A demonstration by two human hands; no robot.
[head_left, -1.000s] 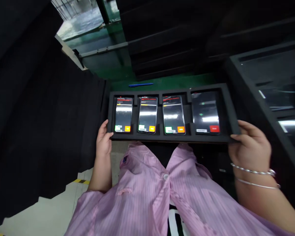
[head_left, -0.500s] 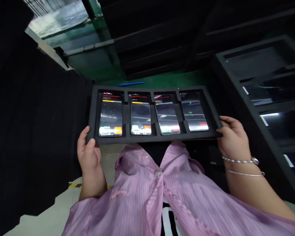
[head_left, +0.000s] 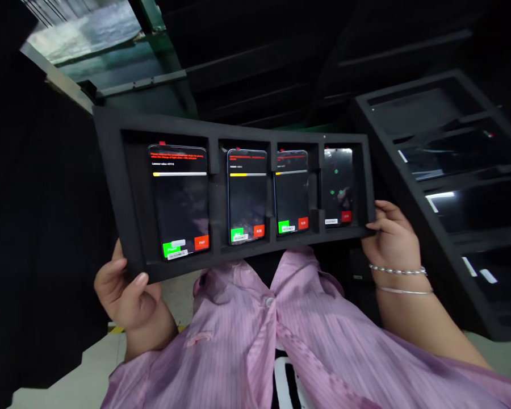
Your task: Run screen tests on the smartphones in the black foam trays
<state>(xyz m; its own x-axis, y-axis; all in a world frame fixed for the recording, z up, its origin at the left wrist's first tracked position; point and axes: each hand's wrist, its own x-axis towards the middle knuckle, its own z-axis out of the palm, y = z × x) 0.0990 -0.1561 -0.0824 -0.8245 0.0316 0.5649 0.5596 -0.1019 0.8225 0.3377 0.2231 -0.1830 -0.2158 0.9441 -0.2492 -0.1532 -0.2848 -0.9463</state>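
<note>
Black foam tray (head_left: 128, 187) held tilted, centre frame, above the pink smock (head_left: 247, 341). Four lit phones (head_left: 179, 207) seated in its pockets. Left hand (head_left: 125, 292) fingers clamp the 7 o'clock corner; right hand (head_left: 392, 241) fingers clamp the 3 o'clock edge.

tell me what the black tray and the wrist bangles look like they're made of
Tray: probably matte black foam, judging by thick, dull, cut-out walls. Bangles at the right hand: likely silver-toned metal, thin with bright glints.
</note>
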